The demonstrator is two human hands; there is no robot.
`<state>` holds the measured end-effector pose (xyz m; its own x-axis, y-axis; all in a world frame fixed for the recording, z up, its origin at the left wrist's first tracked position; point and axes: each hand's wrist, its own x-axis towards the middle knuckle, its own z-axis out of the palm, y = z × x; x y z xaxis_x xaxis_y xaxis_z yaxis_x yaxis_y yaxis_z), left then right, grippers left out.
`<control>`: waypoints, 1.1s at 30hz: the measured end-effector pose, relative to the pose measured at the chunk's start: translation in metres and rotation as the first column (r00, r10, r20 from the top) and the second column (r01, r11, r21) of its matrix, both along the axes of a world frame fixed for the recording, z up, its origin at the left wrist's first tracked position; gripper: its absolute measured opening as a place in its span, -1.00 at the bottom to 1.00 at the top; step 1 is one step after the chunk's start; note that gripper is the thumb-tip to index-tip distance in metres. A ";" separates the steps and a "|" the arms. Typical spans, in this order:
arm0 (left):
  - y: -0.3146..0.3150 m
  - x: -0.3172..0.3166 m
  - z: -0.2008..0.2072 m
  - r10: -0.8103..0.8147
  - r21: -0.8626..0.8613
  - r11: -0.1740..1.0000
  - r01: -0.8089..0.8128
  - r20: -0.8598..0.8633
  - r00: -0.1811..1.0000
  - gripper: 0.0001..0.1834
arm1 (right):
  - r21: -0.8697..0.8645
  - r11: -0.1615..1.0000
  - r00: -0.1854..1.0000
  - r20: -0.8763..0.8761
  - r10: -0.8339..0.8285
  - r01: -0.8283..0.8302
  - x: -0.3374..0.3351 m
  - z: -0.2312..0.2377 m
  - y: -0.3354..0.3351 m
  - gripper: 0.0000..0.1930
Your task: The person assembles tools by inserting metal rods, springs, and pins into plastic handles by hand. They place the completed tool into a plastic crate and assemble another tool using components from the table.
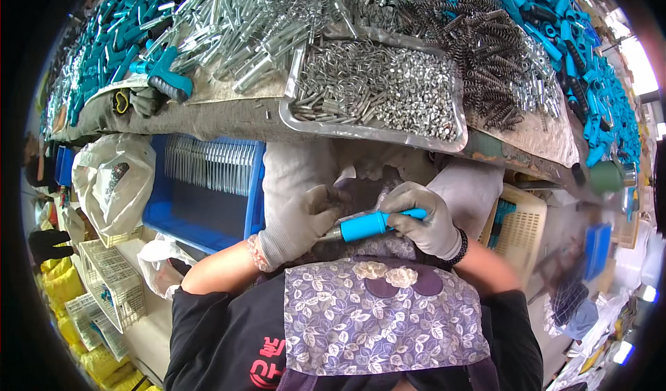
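Note:
A turquoise cylindrical tool part [364, 226] lies almost level across my lap, with a metal end toward the left and a narrower turquoise end toward the right. My left hand [302, 223], in a pale work glove, is closed at the metal end, which its fingers partly cover. Around the narrow end, the gloved fingers of my right hand [423, 221] are closed. A patterned apron [388, 321] lies below the hands. Beyond them, on the bench edge, a metal tray [374, 131] holds small springs, pins and short metal pieces.
Heaped on the bench are dark coil springs [485, 51], metal tubes [236, 30] and turquoise parts [118, 51]. A turquoise brush [170, 79] lies at the bench edge. A blue bin [201, 235] with metal rods stands left, beside a white sack [114, 183]; a cream crate [527, 231] stands right.

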<state>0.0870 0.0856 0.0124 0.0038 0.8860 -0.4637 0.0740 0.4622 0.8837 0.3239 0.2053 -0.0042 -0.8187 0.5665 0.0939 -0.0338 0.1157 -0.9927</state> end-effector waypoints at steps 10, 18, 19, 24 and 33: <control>-0.002 -0.008 -0.008 0.026 -0.061 0.998 -0.020 0.094 0.995 -0.71 | 0.061 0.998 0.999 -0.044 -0.017 0.019 -0.006 -0.005 -0.006 -0.90; -0.003 -0.011 -0.013 0.022 0.021 1.000 -0.023 0.052 0.998 -0.73 | 0.064 0.997 0.999 -0.001 -0.032 0.032 -0.013 0.002 -0.004 -0.91; -0.001 -0.012 -0.009 0.061 -0.017 0.998 -0.059 0.127 0.990 -0.74 | 0.062 0.998 0.999 0.002 -0.033 0.033 -0.014 0.003 -0.004 -0.91; -0.003 -0.009 -0.002 0.050 0.053 0.998 -0.046 -0.067 0.997 -0.74 | 0.024 0.999 0.999 0.046 0.021 -0.022 -0.019 -0.002 -0.009 -0.91; -0.005 -0.008 -0.017 -0.289 0.434 0.847 0.306 -0.106 0.951 -0.25 | 0.156 0.984 0.985 0.161 0.063 -0.089 -0.047 0.026 -0.008 -0.82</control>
<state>0.0788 0.0806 -0.0042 0.2910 0.9562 -0.0303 0.1804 -0.0238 0.9833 0.2765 0.1973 0.0216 -0.8706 0.4897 0.0484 0.1036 0.2786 -0.9548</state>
